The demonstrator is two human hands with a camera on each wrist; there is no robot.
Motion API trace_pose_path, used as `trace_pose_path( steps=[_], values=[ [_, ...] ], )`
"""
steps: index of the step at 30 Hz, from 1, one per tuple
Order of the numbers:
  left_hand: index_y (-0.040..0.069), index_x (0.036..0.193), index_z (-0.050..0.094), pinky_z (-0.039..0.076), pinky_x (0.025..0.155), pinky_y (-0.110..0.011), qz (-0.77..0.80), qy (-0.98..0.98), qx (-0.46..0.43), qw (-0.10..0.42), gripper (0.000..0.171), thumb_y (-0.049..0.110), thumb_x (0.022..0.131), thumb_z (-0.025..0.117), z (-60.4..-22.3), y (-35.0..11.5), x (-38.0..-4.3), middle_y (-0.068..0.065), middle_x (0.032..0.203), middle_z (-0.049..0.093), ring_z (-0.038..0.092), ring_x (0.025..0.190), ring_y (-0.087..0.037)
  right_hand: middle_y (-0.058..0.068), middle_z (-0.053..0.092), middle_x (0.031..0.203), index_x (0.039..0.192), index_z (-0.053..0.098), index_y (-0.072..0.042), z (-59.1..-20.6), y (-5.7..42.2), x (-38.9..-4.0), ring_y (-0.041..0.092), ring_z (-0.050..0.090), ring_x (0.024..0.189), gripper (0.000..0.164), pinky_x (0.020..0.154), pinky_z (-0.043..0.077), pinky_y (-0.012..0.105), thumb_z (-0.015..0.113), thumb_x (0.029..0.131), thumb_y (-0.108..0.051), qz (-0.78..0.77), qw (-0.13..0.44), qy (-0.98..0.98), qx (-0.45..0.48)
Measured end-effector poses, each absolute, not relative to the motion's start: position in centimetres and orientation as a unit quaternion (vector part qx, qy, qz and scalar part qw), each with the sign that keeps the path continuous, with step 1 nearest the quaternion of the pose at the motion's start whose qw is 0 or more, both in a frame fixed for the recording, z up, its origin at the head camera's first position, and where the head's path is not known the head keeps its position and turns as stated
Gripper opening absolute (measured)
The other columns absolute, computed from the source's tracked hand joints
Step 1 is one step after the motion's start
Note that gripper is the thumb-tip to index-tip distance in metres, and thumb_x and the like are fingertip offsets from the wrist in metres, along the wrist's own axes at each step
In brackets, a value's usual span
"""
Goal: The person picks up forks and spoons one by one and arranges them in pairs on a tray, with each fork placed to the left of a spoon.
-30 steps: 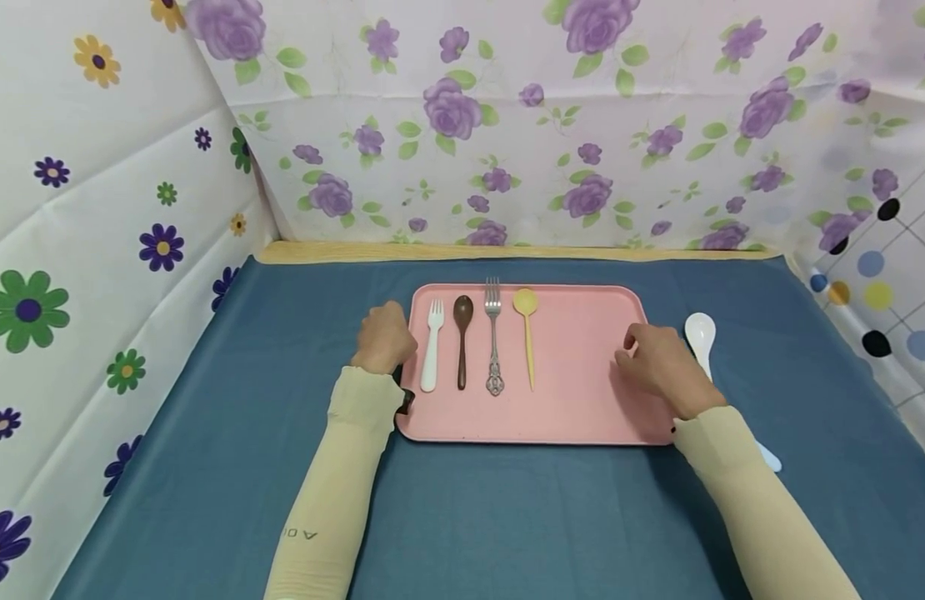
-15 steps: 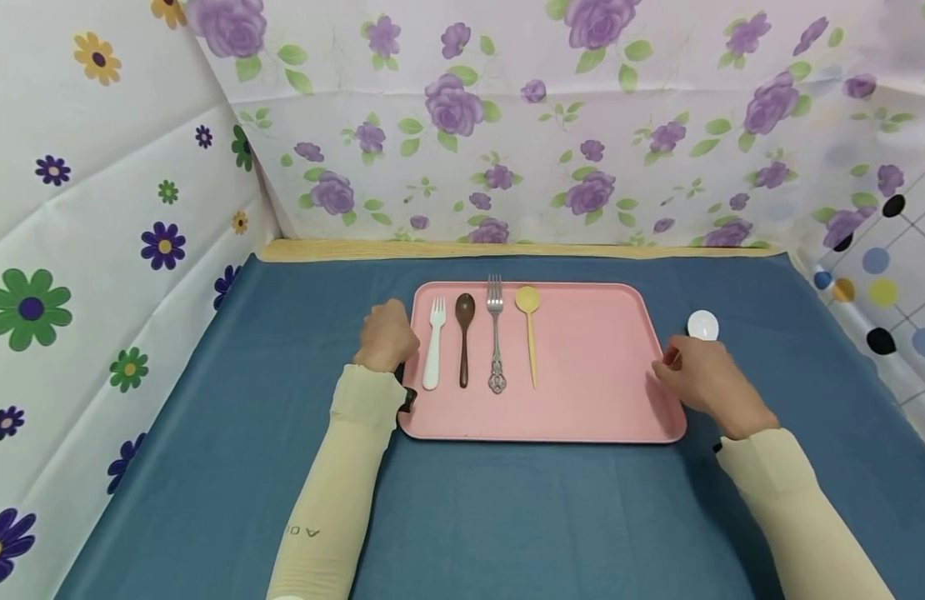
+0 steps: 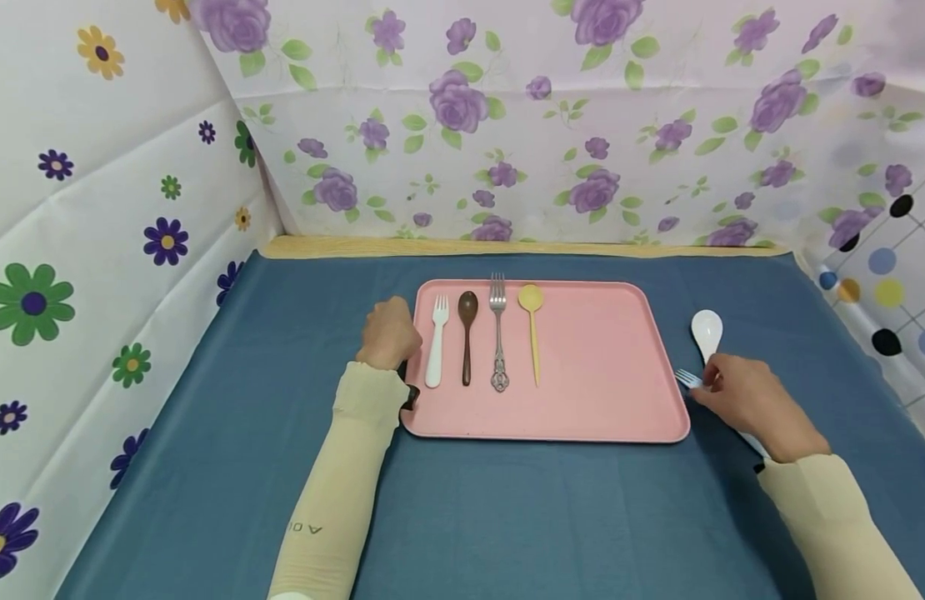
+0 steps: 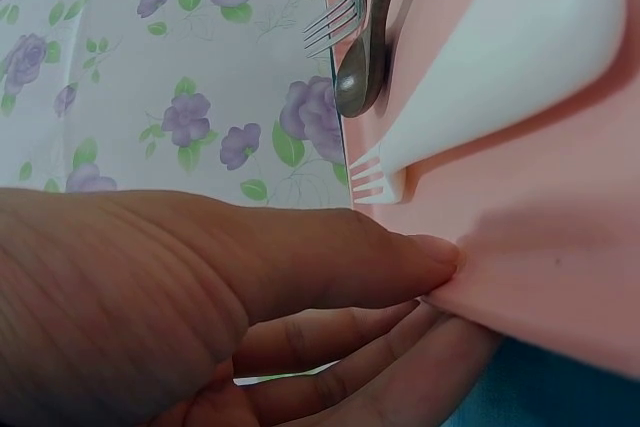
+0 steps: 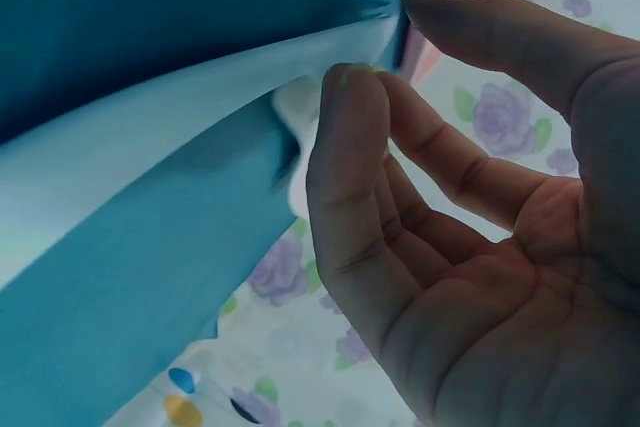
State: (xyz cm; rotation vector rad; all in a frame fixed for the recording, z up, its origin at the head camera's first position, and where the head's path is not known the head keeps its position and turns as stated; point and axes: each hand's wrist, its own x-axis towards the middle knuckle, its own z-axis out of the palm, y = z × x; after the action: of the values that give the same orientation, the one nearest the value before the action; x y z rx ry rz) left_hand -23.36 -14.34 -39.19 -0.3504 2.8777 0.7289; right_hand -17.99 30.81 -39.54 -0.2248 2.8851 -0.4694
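My left hand (image 3: 390,335) pinches the left rim of a pink tray (image 3: 590,358), thumb on top and fingers beneath in the left wrist view. On the tray, from left to right, lie a white fork (image 3: 436,346), a dark brown spoon (image 3: 467,333), a silver fork (image 3: 498,333) with an ornate handle and a yellow spoon (image 3: 533,329). Right of the tray, my right hand (image 3: 758,404) is over a pale blue fork (image 3: 686,378). Thumb and forefinger stand apart at either side of its handle (image 5: 190,97) in the right wrist view; the hand partly hides it.
A white spoon (image 3: 707,329) lies just beyond my right hand, its handle partly covered. Blue cloth (image 3: 537,517) covers the table, with a pale wooden strip (image 3: 522,247) along its back edge. Flowered sheets (image 3: 432,125) stand behind and at the left.
My right hand has moved right, from over the tray's right side to the pale blue fork beside it. The left hand keeps its grip on the tray's rim.
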Motion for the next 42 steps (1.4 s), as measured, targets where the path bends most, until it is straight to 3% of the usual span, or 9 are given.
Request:
trace_pose_path(
  steps=[8, 21, 30, 38, 42],
  values=[
    [-0.002, 0.086, 0.063, 0.039, 0.044, -0.034, 0.239, 0.961, -0.111, 0.081, 0.006, -0.005, 0.081, 0.061, -39.1, -14.3, -23.6, -0.017, 0.075, 0.058, 0.053, 0.058, -0.027, 0.011, 0.059, 0.08, 0.098, 0.058, 0.002, -39.8, 32.2, -17.2, 0.021, 0.051, 0.067, 0.029, 0.057, 0.044, 0.034, 0.07, 0.086, -0.021, -0.152, 0.139, 0.977, -0.06],
    [-0.002, 0.084, 0.062, 0.037, 0.041, -0.032, 0.24, 0.962, -0.101, 0.082, 0.005, -0.005, 0.081, 0.059, -38.8, -14.4, -23.4, -0.016, 0.072, 0.056, 0.051, 0.054, -0.025, 0.01, 0.059, 0.083, 0.1, 0.061, 0.001, -39.2, 32.4, -16.6, 0.022, 0.051, 0.07, 0.022, 0.058, 0.045, 0.038, 0.068, 0.084, -0.012, -0.144, 0.178, 0.972, -0.047],
    [-0.002, 0.083, 0.063, 0.037, 0.041, -0.031, 0.238, 0.964, -0.095, 0.076, 0.006, -0.006, 0.08, 0.06, -39.1, -14.4, -23.5, -0.015, 0.071, 0.056, 0.051, 0.054, -0.025, 0.012, 0.06, 0.082, 0.103, 0.06, 0.004, -39.2, 32.0, -16.7, 0.022, 0.053, 0.069, 0.028, 0.057, 0.047, 0.038, 0.069, 0.084, -0.014, -0.135, 0.18, 0.974, -0.031],
    [-0.002, 0.084, 0.063, 0.038, 0.042, -0.032, 0.238, 0.963, -0.099, 0.076, 0.005, -0.005, 0.081, 0.06, -39.1, -14.3, -23.4, -0.016, 0.074, 0.058, 0.053, 0.057, -0.026, 0.022, 0.062, 0.095, 0.11, 0.059, 0.007, -39.0, 32.4, -16.6, 0.026, 0.057, 0.075, 0.033, 0.062, 0.051, 0.046, 0.066, 0.087, -0.015, -0.151, 0.159, 0.975, -0.041],
    [-0.002, 0.084, 0.063, 0.036, 0.041, -0.032, 0.239, 0.963, -0.098, 0.078, 0.006, -0.005, 0.082, 0.059, -39.1, -14.4, -23.4, -0.016, 0.073, 0.057, 0.051, 0.055, -0.025, 0.022, 0.062, 0.094, 0.11, 0.059, 0.007, -39.2, 32.6, -16.6, 0.025, 0.057, 0.073, 0.033, 0.059, 0.049, 0.044, 0.064, 0.088, -0.017, -0.147, 0.151, 0.977, -0.037]
  ],
)
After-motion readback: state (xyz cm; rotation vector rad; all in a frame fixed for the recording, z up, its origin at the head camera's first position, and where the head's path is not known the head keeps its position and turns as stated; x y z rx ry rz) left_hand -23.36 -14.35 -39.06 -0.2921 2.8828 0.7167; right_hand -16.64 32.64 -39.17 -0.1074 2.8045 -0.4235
